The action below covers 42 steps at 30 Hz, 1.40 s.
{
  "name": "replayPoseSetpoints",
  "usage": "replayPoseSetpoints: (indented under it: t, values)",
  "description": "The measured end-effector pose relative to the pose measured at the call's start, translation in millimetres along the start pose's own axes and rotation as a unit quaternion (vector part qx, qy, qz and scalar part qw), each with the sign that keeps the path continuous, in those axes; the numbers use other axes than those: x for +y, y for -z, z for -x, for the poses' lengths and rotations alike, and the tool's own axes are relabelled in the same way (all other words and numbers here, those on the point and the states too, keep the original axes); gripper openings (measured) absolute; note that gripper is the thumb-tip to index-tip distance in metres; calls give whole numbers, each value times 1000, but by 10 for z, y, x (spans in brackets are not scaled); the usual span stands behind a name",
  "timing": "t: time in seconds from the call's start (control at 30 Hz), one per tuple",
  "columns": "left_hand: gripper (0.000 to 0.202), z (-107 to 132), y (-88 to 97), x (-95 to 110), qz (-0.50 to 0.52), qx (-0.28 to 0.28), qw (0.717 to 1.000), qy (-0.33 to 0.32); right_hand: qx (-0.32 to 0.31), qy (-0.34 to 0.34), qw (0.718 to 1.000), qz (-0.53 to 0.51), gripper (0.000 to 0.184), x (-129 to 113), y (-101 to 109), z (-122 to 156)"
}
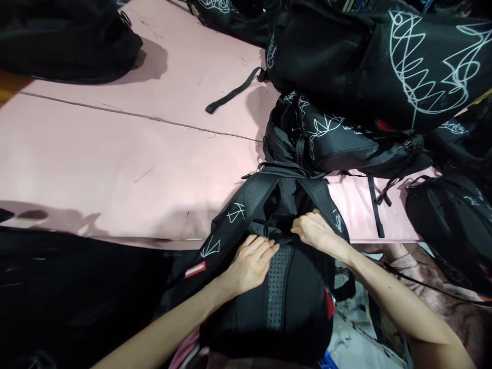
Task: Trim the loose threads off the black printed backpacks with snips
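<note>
A black backpack (303, 297) lies with its padded back panel and shoulder straps up, draped over the table's front edge toward me. White scribbled lines mark its straps, and a small red-and-white tag sits on the left one. My left hand (251, 260) has its fingers curled over the upper edge of the back panel. Across from it, my right hand (314, 231) pinches the fabric at the same edge, just inside the right strap. Between the hands a dark fold of fabric shows; the fingertips are partly hidden there.
More black bags with white scribbles, including a large bag (338, 66) and a smaller backpack (346, 146), pile up at right. Another black bag (69, 41) stands far left. Loose threads lie on the pink tabletop (115, 154). Dark material (77, 287) fills the lower left.
</note>
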<state>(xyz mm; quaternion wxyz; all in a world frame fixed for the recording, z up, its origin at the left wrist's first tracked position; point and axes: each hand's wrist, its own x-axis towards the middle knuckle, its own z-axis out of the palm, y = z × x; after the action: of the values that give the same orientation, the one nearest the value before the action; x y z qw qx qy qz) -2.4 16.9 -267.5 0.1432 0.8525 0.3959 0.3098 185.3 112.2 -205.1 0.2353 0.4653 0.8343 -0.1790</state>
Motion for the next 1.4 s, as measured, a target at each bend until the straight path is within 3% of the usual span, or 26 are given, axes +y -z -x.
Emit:
replayPoseSetpoints:
  t: [0.13, 0.2, 0.3, 0.4, 0.5, 0.63, 0.77, 1.1, 1.23, 1.4]
  values:
    - [23, -157, 55, -74, 12, -15, 1000, 17, 83, -30, 996, 30, 23, 15, 24, 103]
    - [21, -341, 80, -156, 12, -66, 994, 81, 119, -46, 991, 44, 23, 50, 29, 184]
    - [18, -728, 80, -283, -8, -150, 969, 194, 126, -42, 990, 48, 22, 111, 11, 274]
    - [21, -1087, 6, -342, -45, -195, 965, 171, 122, -27, 991, 43, 20, 157, -13, 293]
    - [18, -1261, -116, -318, -97, -247, 956, 125, 111, -16, 993, 35, 19, 181, -31, 268]
    - [11, -1288, -254, -280, -121, -284, 944, 115, 107, -9, 994, 27, 20, 187, -54, 237]
    - [16, -1291, -339, -297, -132, -307, 936, 111, 108, -8, 994, 18, 20, 191, -76, 241]
    - [16, -1201, -328, -232, -92, -296, 948, 76, 116, 1, 993, -9, 22, 216, -85, 221]
    - [16, -1194, -310, -224, -67, -269, 953, 125, 129, 2, 992, -12, 21, 226, -83, 235]
    - [19, -1077, -298, -267, -34, -202, 945, 257, 184, 28, 981, -51, 17, 377, -101, 207]
